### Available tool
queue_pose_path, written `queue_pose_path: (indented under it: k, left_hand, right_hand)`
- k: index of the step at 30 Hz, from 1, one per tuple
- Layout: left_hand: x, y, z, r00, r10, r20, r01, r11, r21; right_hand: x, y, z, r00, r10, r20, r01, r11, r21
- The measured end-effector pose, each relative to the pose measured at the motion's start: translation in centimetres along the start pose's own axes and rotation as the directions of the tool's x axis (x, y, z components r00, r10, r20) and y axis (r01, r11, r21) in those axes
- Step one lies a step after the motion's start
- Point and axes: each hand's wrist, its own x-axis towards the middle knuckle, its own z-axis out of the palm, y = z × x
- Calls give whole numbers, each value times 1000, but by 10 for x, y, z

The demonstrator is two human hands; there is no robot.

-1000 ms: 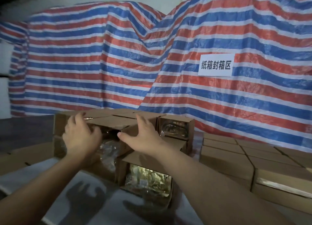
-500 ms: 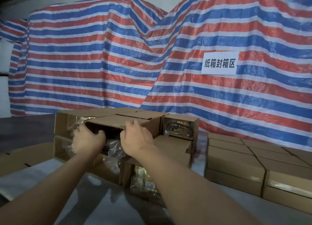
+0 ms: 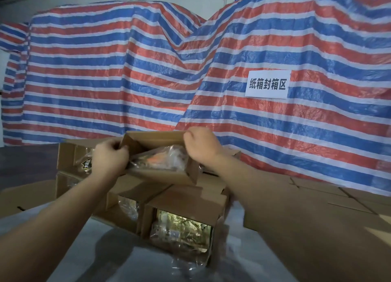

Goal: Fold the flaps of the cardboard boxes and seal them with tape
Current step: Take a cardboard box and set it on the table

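Your 2 hands are both on 1 open cardboard box (image 3: 160,174) at the center of the frame, held tilted above the stack with its open end facing you. Your left hand (image 3: 110,159) has its fingers curled over the box's left flap edge, and your right hand (image 3: 203,146) pinches the upper right flap edge, so both are grasping the box. Inside it lies a clear plastic-wrapped packet (image 3: 163,159) showing some orange. Below sit more boxes, packed close together: at least 2 open-ended ones (image 3: 179,207) in the lower center show shiny wrapped contents, and at least 1 more (image 3: 72,157) peeks out at the left behind your wrist. Closed cartons (image 3: 342,199) fill the lower right, partly hidden by your right forearm. A red, white and blue striped tarp (image 3: 127,70) covers the whole background, with 1 white sign (image 3: 267,84) of Chinese characters at the right.
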Motion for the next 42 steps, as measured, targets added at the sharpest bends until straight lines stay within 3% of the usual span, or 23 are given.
queue_pose_path:
  k: [5,10,17,19,21,23,25,26,28,30,31,34,37,40,42]
  left_hand:
    - [-21,78,34,980,-38,195,82,971,-226]
    - [-66,134,94,896,-142,421,310,879,-362]
    - [-175,134,164,620,-273,736,541,827,-149]
    - [-205,126,177,583,-295,757,549,830,-99]
    - [-224,125,187,600,-289,746,517,851,-87]
    - [-232,129,191,618,-274,737,486,870,-84]
    - [-236,131,191,610,-244,754,465,881,-91]
    - [-237,131,190,604,-224,765,445,891,-91]
    - [-238,128,190,602,-183,777,405,909,-100]
    - [-239,125,188,610,-163,776,391,913,-116]
    - [-240,123,188,616,-151,773,382,915,-126]
    - [-242,115,189,668,-86,739,298,941,-160]
    - [-247,113,189,729,-4,685,171,969,-177]
    - [-252,114,188,705,46,707,124,974,-188]
    - [-253,114,186,675,86,733,87,977,-195]
  right_hand:
    - [0,35,-101,962,258,87,-268,952,144]
    - [-56,87,-197,916,324,237,-370,910,186]
    - [-186,175,-256,693,581,427,-700,684,206]
    - [-222,193,-258,647,643,410,-756,611,234]
    - [-249,202,-258,630,675,384,-776,557,295]
    - [-265,209,-260,643,670,371,-764,533,364]
    - [-270,204,-262,670,678,303,-740,574,352]
    - [-271,202,-263,698,680,223,-712,625,321]
    - [-272,197,-263,781,621,-64,-596,771,224]
    - [-278,190,-267,836,433,-337,-413,901,135]
    - [-282,186,-269,859,357,-368,-343,933,106]
    - [-288,175,-273,950,232,-209,-240,971,-13]
    - [-282,164,-274,988,143,-64,-148,986,-71]
    - [-274,158,-271,967,230,108,-210,963,-166]
    - [-271,152,-268,906,354,232,-296,922,-250]
